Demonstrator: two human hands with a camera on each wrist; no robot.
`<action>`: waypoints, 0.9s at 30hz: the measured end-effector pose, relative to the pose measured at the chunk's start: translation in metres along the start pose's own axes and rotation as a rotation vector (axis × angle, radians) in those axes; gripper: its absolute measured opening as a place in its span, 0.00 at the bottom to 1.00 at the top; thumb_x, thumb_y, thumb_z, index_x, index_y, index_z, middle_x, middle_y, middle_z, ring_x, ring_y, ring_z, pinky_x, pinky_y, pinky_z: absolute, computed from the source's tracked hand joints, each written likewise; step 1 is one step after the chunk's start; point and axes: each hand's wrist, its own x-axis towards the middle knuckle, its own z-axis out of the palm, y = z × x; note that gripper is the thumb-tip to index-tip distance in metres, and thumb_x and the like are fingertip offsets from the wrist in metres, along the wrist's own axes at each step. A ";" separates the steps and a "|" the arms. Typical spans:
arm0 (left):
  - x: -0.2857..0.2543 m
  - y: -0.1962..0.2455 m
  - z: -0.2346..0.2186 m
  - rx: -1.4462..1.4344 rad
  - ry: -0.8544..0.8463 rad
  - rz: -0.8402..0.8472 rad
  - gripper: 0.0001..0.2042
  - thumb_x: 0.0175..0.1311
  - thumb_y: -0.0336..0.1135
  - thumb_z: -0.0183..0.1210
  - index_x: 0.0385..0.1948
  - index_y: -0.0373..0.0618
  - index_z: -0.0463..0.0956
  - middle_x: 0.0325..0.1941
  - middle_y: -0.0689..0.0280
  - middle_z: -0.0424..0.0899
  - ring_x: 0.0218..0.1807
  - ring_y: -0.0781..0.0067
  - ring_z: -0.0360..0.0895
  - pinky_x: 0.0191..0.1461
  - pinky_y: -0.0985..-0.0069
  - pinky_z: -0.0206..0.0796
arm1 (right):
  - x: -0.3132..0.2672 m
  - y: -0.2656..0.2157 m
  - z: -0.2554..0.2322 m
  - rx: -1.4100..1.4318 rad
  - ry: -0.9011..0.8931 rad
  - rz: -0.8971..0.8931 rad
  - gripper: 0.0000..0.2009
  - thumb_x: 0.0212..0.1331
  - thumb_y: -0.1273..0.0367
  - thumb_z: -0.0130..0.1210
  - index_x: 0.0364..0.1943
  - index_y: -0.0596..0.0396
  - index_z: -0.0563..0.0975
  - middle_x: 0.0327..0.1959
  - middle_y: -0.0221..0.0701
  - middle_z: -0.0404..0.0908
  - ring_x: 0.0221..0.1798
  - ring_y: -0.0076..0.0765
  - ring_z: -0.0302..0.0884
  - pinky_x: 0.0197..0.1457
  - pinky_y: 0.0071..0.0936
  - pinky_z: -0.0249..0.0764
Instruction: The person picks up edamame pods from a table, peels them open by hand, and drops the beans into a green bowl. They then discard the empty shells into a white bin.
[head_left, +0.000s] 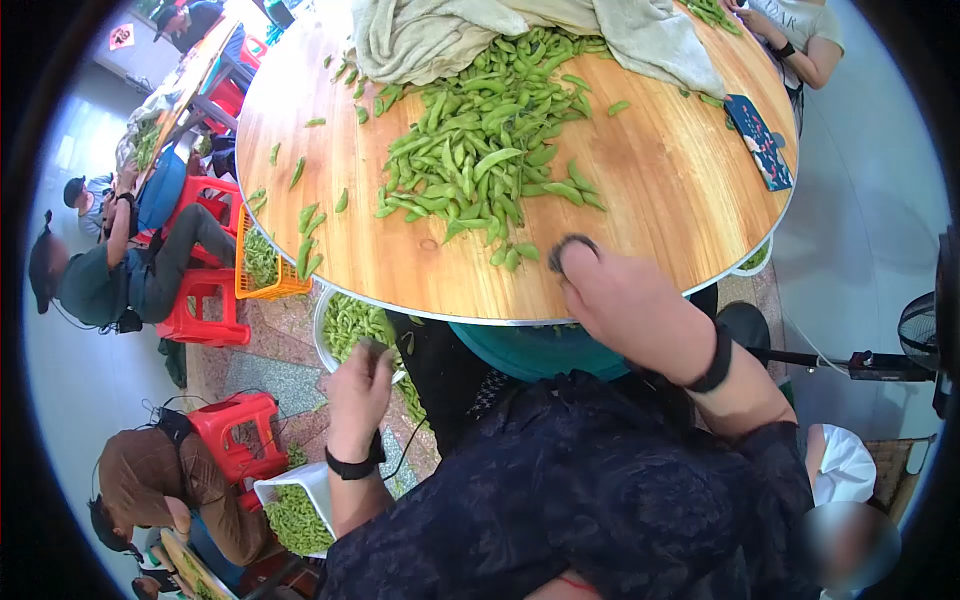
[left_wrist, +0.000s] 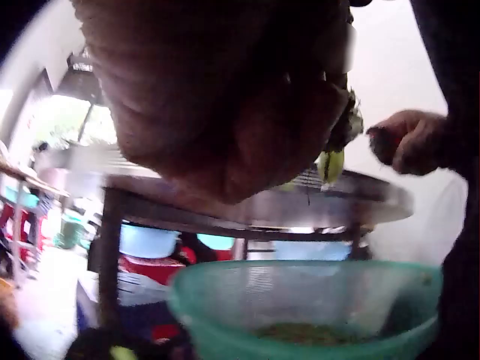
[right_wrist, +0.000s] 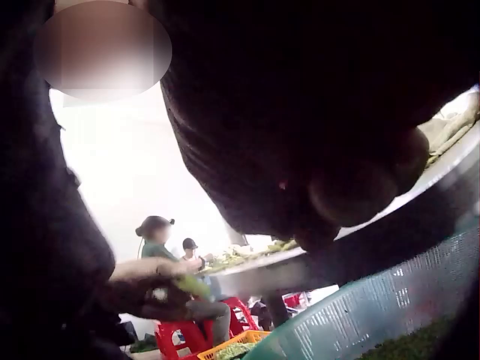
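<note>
My left hand (head_left: 358, 395) is low at the left, in front of the table edge, above a bowl of pods. A green soybean pod (left_wrist: 331, 166) pokes out from its curled fingers in the left wrist view, and dark grey material covers the fingertips. My right hand (head_left: 625, 300) reaches over the near edge of the round wooden table (head_left: 680, 190), fingers bent. Something dark (head_left: 573, 247) wraps or sits at its fingertips; I cannot tell whether a pod is held there. Just beyond lies a big heap of green soybean pods (head_left: 470, 150).
A teal basin (head_left: 490, 350) stands under the table edge before me. Left of it are a metal bowl (head_left: 322, 335), an orange basket (head_left: 270, 290) and a white bin of pods (head_left: 325, 480). Cloth (head_left: 430, 40) covers the heap's far side; a dark blue patterned object (head_left: 760, 142) lies right. Others sit nearby.
</note>
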 end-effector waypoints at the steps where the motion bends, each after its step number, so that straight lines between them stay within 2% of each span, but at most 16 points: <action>1: 0.000 -0.006 -0.005 0.235 0.080 -0.029 0.08 0.59 0.34 0.60 0.32 0.40 0.75 0.18 0.62 0.77 0.20 0.78 0.71 0.25 0.73 0.63 | 0.012 0.002 0.006 0.006 0.054 0.009 0.07 0.52 0.74 0.51 0.35 0.57 0.67 0.24 0.43 0.73 0.27 0.53 0.75 0.28 0.42 0.73; 5: -0.004 0.001 -0.012 0.214 0.058 -0.091 0.08 0.59 0.34 0.60 0.35 0.41 0.75 0.17 0.65 0.75 0.20 0.80 0.69 0.24 0.76 0.61 | 0.036 0.012 0.032 -0.103 0.098 -0.056 0.08 0.53 0.73 0.50 0.36 0.58 0.66 0.27 0.45 0.74 0.29 0.54 0.75 0.29 0.42 0.73; 7: -0.005 0.007 0.002 -0.277 -0.017 0.026 0.07 0.61 0.32 0.58 0.36 0.41 0.75 0.17 0.70 0.72 0.20 0.82 0.66 0.24 0.80 0.60 | 0.040 0.012 0.034 -0.048 0.040 0.122 0.09 0.55 0.72 0.50 0.37 0.59 0.66 0.29 0.45 0.75 0.30 0.55 0.75 0.29 0.43 0.73; 8: -0.003 0.022 0.006 -0.515 -0.099 0.044 0.05 0.63 0.31 0.56 0.37 0.40 0.75 0.19 0.73 0.71 0.22 0.83 0.65 0.26 0.83 0.60 | 0.039 0.015 0.034 -0.053 0.036 0.121 0.09 0.55 0.72 0.50 0.37 0.59 0.66 0.29 0.45 0.75 0.30 0.55 0.75 0.29 0.43 0.73; 11: 0.010 0.058 0.022 -0.743 -0.325 0.291 0.05 0.66 0.28 0.52 0.37 0.39 0.75 0.28 0.68 0.78 0.30 0.81 0.73 0.35 0.81 0.66 | 0.030 0.025 0.029 -0.014 0.129 0.072 0.10 0.54 0.72 0.51 0.38 0.59 0.66 0.30 0.46 0.76 0.30 0.55 0.76 0.30 0.44 0.72; 13: 0.017 0.084 0.028 -0.798 -0.443 0.342 0.05 0.67 0.29 0.51 0.36 0.37 0.74 0.29 0.65 0.78 0.33 0.80 0.75 0.37 0.78 0.68 | 0.027 0.025 0.022 0.023 0.167 0.042 0.10 0.53 0.72 0.51 0.38 0.58 0.66 0.29 0.45 0.76 0.31 0.55 0.76 0.30 0.44 0.72; 14: 0.022 0.095 0.029 -0.718 -0.479 0.416 0.06 0.67 0.30 0.51 0.35 0.37 0.74 0.27 0.64 0.77 0.31 0.79 0.73 0.36 0.78 0.67 | 0.027 0.022 0.017 0.018 0.170 0.043 0.10 0.53 0.72 0.51 0.38 0.58 0.66 0.29 0.45 0.76 0.31 0.55 0.76 0.30 0.44 0.72; 15: 0.025 0.104 0.029 -0.718 -0.481 0.421 0.06 0.67 0.30 0.51 0.35 0.37 0.74 0.27 0.64 0.77 0.31 0.79 0.73 0.36 0.78 0.67 | 0.029 0.016 0.012 0.000 0.153 0.037 0.09 0.54 0.73 0.49 0.38 0.58 0.67 0.30 0.46 0.76 0.30 0.55 0.77 0.30 0.44 0.73; 17: 0.028 0.118 0.028 -0.682 -0.701 0.366 0.07 0.69 0.30 0.48 0.38 0.38 0.74 0.33 0.69 0.77 0.37 0.81 0.71 0.44 0.80 0.65 | 0.032 0.016 0.014 -0.017 0.144 0.033 0.09 0.54 0.74 0.46 0.39 0.59 0.67 0.31 0.46 0.76 0.30 0.54 0.77 0.29 0.44 0.74; 18: 0.029 0.121 0.032 -0.684 -0.729 0.365 0.08 0.70 0.31 0.48 0.37 0.38 0.74 0.32 0.70 0.76 0.37 0.81 0.71 0.44 0.79 0.65 | 0.035 0.020 0.022 -0.058 0.123 0.009 0.09 0.53 0.74 0.47 0.38 0.59 0.67 0.31 0.45 0.76 0.30 0.54 0.77 0.29 0.43 0.74; 19: 0.028 0.122 0.038 -0.678 -0.727 0.367 0.08 0.70 0.31 0.48 0.37 0.38 0.74 0.32 0.70 0.76 0.37 0.81 0.71 0.44 0.79 0.65 | 0.038 0.023 0.026 -0.097 0.102 -0.017 0.09 0.53 0.74 0.49 0.38 0.59 0.67 0.30 0.45 0.76 0.30 0.53 0.77 0.29 0.42 0.74; 21: 0.026 0.122 0.047 -0.784 -0.607 0.409 0.10 0.70 0.36 0.49 0.34 0.38 0.74 0.22 0.70 0.71 0.25 0.81 0.67 0.30 0.81 0.62 | 0.036 0.026 0.026 -0.041 0.114 -0.014 0.09 0.53 0.73 0.49 0.37 0.59 0.67 0.30 0.44 0.75 0.29 0.53 0.77 0.28 0.42 0.73; 22: 0.026 0.122 0.045 -0.783 -0.602 0.406 0.10 0.70 0.36 0.49 0.34 0.38 0.74 0.22 0.70 0.71 0.25 0.81 0.67 0.30 0.81 0.62 | 0.035 0.027 0.025 0.013 0.118 -0.007 0.08 0.53 0.73 0.50 0.36 0.59 0.67 0.29 0.44 0.75 0.28 0.52 0.77 0.27 0.41 0.73; 24: 0.024 0.122 0.039 -0.960 -0.783 -0.026 0.18 0.73 0.44 0.42 0.37 0.39 0.74 0.22 0.69 0.71 0.21 0.83 0.64 0.24 0.87 0.56 | 0.027 0.023 0.014 0.046 0.119 -0.080 0.08 0.52 0.72 0.51 0.36 0.59 0.67 0.29 0.43 0.75 0.27 0.51 0.77 0.25 0.40 0.72; 25: 0.024 0.120 0.039 -0.959 -0.781 -0.033 0.18 0.73 0.44 0.42 0.37 0.39 0.74 0.22 0.69 0.71 0.21 0.83 0.64 0.24 0.87 0.56 | 0.022 0.019 0.008 0.076 0.124 -0.145 0.09 0.52 0.72 0.52 0.36 0.59 0.68 0.29 0.43 0.75 0.26 0.50 0.77 0.24 0.39 0.72; 27: 0.031 0.117 0.041 -1.304 -0.865 -0.229 0.24 0.73 0.53 0.37 0.39 0.39 0.73 0.18 0.69 0.67 0.14 0.82 0.56 0.16 0.87 0.45 | 0.011 0.008 -0.004 0.049 0.106 -0.225 0.09 0.52 0.72 0.52 0.36 0.59 0.69 0.28 0.42 0.74 0.25 0.49 0.76 0.22 0.39 0.71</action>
